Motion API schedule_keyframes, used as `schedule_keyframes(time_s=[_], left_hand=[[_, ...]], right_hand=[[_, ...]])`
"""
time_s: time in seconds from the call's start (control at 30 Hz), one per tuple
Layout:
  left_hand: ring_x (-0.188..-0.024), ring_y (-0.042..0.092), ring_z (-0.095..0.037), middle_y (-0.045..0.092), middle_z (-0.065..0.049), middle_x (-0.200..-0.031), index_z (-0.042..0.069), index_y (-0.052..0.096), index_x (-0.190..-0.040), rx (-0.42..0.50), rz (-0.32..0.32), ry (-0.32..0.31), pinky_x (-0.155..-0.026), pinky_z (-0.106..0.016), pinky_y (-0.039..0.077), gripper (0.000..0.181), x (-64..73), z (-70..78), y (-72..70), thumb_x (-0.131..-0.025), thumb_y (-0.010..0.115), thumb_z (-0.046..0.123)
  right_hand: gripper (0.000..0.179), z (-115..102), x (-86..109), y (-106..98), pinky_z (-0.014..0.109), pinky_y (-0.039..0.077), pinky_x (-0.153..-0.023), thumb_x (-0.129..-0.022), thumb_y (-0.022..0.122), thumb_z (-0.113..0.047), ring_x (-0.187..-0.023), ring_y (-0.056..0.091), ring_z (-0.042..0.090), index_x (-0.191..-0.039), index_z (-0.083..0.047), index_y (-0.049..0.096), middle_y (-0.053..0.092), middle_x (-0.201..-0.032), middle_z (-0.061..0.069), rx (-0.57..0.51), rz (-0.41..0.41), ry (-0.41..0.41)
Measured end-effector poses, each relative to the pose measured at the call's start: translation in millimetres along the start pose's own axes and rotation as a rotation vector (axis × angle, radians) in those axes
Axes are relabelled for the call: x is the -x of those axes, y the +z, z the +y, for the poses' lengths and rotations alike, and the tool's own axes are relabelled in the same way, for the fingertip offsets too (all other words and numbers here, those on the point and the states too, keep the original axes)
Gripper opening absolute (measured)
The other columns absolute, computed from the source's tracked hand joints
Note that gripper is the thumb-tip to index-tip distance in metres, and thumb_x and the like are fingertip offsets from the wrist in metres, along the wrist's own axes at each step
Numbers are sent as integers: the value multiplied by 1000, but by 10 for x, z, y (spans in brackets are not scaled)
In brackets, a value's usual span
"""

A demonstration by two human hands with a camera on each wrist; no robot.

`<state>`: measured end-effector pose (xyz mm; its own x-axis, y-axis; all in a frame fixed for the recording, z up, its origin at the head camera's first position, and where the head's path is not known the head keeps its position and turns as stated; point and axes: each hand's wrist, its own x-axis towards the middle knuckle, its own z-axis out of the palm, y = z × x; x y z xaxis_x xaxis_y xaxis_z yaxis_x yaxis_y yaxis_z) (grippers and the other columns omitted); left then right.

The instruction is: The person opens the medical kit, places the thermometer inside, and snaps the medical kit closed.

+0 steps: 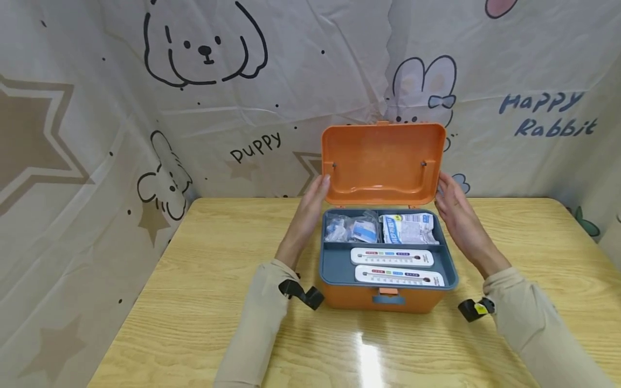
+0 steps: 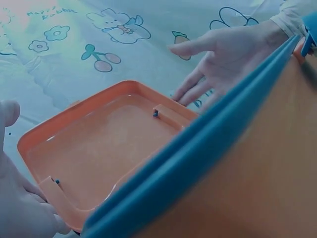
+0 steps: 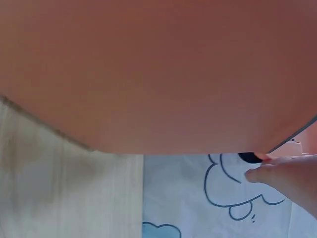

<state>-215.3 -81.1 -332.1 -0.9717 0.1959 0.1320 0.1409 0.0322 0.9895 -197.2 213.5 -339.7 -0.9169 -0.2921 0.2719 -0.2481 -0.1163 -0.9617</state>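
An orange storage box (image 1: 349, 296) with a blue-grey rim stands on the table with its lid (image 1: 383, 161) raised upright. My left hand (image 1: 310, 207) touches the lid's lower left edge, thumb toward its front. On the opposite edge, the fingers of my right hand (image 1: 456, 213) rest against the lid's side. Inside the grey tray (image 1: 337, 264) lie two white thermometers (image 1: 392, 257). Behind them, a divider separates clear bags of small items (image 1: 351, 229) from a white and blue packet (image 1: 408, 229). The left wrist view shows both hands beside the lid.
The wooden table (image 1: 228, 258) extends on both sides of the box. A pale printed cloth (image 1: 291, 81) hangs behind and along the left. Black wrist cameras (image 1: 301, 293) sit near the front corners of the box.
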Motion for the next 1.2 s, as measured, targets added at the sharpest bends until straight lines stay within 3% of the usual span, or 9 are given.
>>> schedule_keyframes(time_s=[0.3,0.5,0.83,1.03,1.2], left_hand=[[-145,17,-17,18,-3,-159,11,14,-155,63,-12,105,-117,-42,15,73,22,55,8,-100,35,54],[-145,17,-15,17,-3,-160,8,14,-155,72,29,98,-117,-35,17,72,67,55,24,-100,35,50],[-145,17,-14,18,-5,-160,3,16,-154,94,14,176,-117,-33,17,65,177,57,11,-104,31,42],[-146,15,-14,18,-3,-160,6,18,-154,41,-8,247,-117,-36,17,58,222,72,18,-106,26,38],[-145,18,-11,22,0,-158,7,23,-153,-102,47,239,-117,-32,18,57,309,107,29,-106,26,39]], right_hand=[[62,-52,-23,52,34,0,-119,-106,34,-22,-148,-3,26,-156,-9,0,-4,-162,10,-82,29,-89],[60,-62,22,85,31,1,-119,-106,33,-22,-148,0,24,-156,-9,2,-2,-162,9,-96,49,-114],[54,-153,139,69,24,15,-116,-107,28,-29,-148,8,25,-156,-10,13,8,-162,10,-3,54,-109],[54,-212,211,76,26,16,-116,-107,25,-32,-148,9,24,-156,-12,14,10,-162,10,32,63,-81],[54,-260,268,87,26,20,-115,-107,22,-33,-148,10,24,-156,-11,15,11,-162,10,37,56,-68]])
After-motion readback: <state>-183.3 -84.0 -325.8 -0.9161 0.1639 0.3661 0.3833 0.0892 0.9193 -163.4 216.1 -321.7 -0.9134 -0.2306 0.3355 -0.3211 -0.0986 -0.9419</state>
